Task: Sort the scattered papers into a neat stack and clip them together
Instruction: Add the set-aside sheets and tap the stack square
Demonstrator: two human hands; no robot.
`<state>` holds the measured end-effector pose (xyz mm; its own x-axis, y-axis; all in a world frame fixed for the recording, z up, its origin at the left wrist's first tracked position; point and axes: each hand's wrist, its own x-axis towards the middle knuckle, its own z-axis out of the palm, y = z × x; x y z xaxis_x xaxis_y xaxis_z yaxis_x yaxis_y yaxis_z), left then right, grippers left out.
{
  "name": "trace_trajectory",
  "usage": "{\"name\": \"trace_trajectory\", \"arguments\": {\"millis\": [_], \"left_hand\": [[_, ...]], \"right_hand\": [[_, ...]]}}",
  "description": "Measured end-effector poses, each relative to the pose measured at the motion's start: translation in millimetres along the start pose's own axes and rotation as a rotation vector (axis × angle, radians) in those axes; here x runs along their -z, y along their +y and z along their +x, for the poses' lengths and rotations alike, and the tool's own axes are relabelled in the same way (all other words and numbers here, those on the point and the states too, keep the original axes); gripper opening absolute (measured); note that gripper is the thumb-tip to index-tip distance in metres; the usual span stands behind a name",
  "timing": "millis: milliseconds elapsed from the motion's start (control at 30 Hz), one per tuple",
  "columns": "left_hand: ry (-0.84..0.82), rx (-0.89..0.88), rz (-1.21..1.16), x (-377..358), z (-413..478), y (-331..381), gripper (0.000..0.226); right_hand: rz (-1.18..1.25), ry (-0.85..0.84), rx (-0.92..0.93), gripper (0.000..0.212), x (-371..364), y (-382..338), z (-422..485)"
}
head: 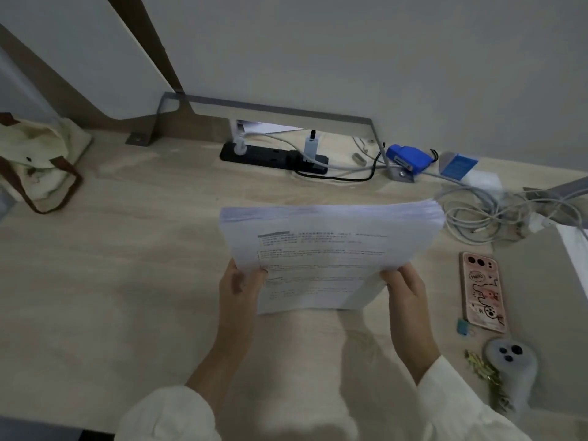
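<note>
A thick stack of printed white papers [327,249] is held upright above the middle of the pale wooden desk [127,281], its lower edge close to the desk. My left hand [238,291] grips the stack's lower left side. Gripping the lower right side is my right hand [404,291]. The top edges of the sheets are slightly fanned. A small blue binder clip [463,326] lies on the desk to the right, beside a phone.
A pink-cased phone [482,292] lies face down at right, with a grey rounded device [512,364] and gold clips [483,370] below it. Tangled cables [477,218], a black power strip [273,157] and a blue object [409,159] line the back. A cloth bag [38,163] sits at left.
</note>
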<state>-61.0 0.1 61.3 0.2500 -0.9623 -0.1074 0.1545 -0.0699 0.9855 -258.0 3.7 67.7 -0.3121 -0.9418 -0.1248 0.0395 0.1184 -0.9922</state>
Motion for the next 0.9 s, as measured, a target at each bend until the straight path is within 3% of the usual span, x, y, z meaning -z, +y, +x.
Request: {"name": "trace_trajectory", "arguments": {"millis": [167, 400, 500, 600, 700, 767, 900], "left_hand": [[-0.013, 0.013, 0.05, 2, -6, -8, 0.024], [-0.222, -0.001, 0.289, 9, 14, 4, 0.025], [-0.252, 0.116, 0.354, 4, 22, -6, 0.012], [-0.274, 0.28, 0.37, -9, 24, -32, 0.019], [-0.301, 0.386, 0.437, -22, 24, -64, 0.02], [-0.3, 0.428, 0.481, -28, 26, -84, 0.018], [-0.287, 0.485, 0.625, -26, 34, -111, 0.029]], "right_hand": [[-0.039, 0.037, -0.016, 0.031, -2, 11, -7], [-0.051, -0.109, -0.044, 0.028, 18, -2, -3], [-0.124, -0.082, -0.159, 0.02, 34, 10, 3], [-0.217, -0.016, -0.283, 0.02, 48, 40, 3], [-0.309, 0.077, -0.293, 0.023, 64, 67, -7], [-0.414, 0.153, -0.247, 0.026, 81, 77, -19], [-0.899, 0.323, -0.126, 0.039, 123, 98, -41]]}}
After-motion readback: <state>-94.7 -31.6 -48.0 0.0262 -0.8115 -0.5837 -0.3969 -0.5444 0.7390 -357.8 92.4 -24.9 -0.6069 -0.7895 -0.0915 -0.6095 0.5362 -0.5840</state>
